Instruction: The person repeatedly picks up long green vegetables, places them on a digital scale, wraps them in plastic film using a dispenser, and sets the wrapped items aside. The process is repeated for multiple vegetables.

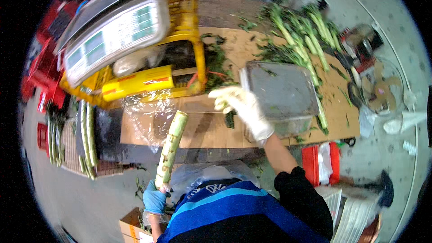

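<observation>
My left hand, in a blue glove, is closed round the lower end of a trimmed, pale green celtuce stalk. The stalk tilts up and slightly right, its cut top in front of the cardboard on the table. My right hand, in a white glove, holds nothing, and its fingers are spread. It is over the cardboard, between a yellow plastic crate and a grey flat-topped box. Clear plastic film hangs by the crate, left of my right hand.
Leafy celtuce stalks lie at the far right of the table. A plastic-covered panel and a yellow roll rest on the crate. Trimmed stalks are stacked at left. A red bin stands at right; other people work beyond the table.
</observation>
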